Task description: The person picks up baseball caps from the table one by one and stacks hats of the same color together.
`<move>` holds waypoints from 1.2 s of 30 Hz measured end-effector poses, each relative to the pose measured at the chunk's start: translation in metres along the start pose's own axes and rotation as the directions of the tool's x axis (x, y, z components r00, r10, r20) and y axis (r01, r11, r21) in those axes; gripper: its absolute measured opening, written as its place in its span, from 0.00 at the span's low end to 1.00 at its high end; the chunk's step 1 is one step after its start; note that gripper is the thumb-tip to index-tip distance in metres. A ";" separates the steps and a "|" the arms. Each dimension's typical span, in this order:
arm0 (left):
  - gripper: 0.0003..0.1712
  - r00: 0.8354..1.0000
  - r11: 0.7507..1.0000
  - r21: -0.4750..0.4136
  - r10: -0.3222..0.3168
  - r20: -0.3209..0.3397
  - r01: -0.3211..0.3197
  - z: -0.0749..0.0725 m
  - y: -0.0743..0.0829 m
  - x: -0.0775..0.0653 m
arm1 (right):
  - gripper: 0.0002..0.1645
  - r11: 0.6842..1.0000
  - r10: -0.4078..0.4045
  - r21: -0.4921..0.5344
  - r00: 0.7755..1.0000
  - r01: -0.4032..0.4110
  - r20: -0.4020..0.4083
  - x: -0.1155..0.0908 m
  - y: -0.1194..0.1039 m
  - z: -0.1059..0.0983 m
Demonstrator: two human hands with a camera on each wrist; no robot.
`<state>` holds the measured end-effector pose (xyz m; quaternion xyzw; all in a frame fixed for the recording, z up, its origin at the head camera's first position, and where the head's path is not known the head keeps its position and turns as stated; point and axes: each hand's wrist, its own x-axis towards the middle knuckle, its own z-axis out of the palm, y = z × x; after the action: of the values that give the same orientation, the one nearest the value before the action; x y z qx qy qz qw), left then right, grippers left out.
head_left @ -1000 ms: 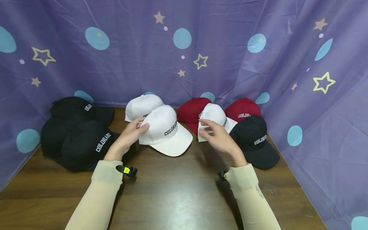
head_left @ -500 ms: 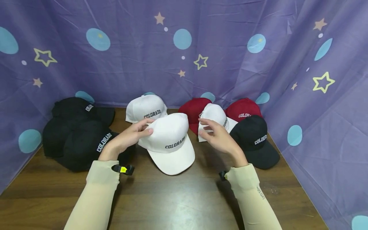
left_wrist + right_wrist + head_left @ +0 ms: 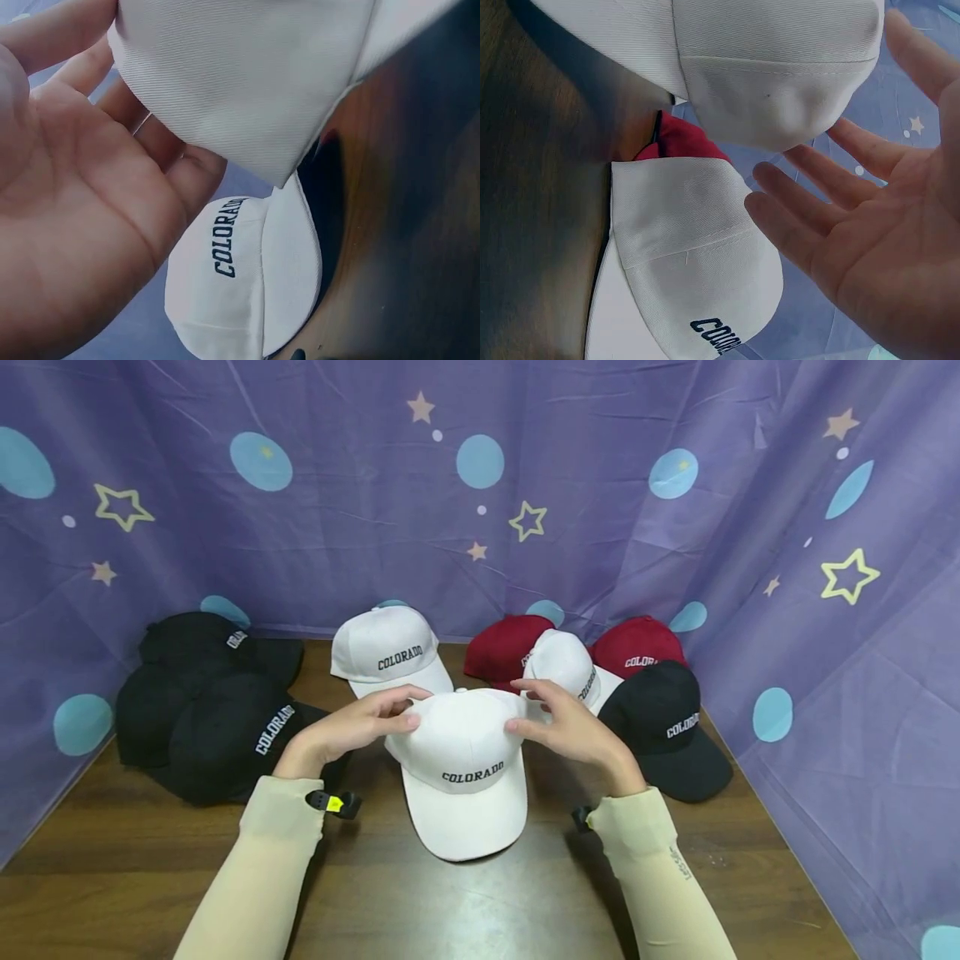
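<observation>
The front white cap (image 3: 467, 735) has come forward from near the back edge of the table (image 3: 420, 902), pinched by the left hand (image 3: 347, 727), while the right hand (image 3: 576, 728), fingers loosely spread, now meets its other side, apparently making two-handed handling possible

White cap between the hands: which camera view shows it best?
The head view: the white cap shows nearly whole, with crown, COLORADO lettering and brim. The left and right wrist views each show only part of its crown and brim, without its lettering.
</observation>
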<state>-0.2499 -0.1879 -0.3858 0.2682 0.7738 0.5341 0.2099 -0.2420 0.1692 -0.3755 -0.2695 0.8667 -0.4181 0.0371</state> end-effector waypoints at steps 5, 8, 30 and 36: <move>0.24 1.000 1.000 -0.001 0.008 -0.019 -0.008 0.004 0.000 0.004 | 0.36 1.000 -0.026 0.010 0.999 0.026 0.036 -0.001 0.001 0.002; 0.24 0.999 1.000 0.001 0.022 -0.038 -0.022 0.007 0.000 0.007 | 0.32 0.999 -0.023 0.035 0.999 0.022 0.049 -0.001 0.003 0.002; 0.24 0.989 0.990 0.133 0.064 -0.132 -0.047 0.016 -0.003 0.014 | 0.27 0.998 0.067 -0.012 0.996 -0.067 0.054 0.000 0.010 0.006; 0.25 0.986 0.983 0.175 0.076 -0.146 -0.050 0.016 -0.004 0.014 | 0.27 0.998 0.061 0.001 0.997 -0.061 0.057 0.003 0.015 0.010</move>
<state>-0.2514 -0.1683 -0.3957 0.2679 0.8216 0.4911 0.1093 -0.2480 0.1685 -0.3925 -0.2548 0.8725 -0.4102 0.0747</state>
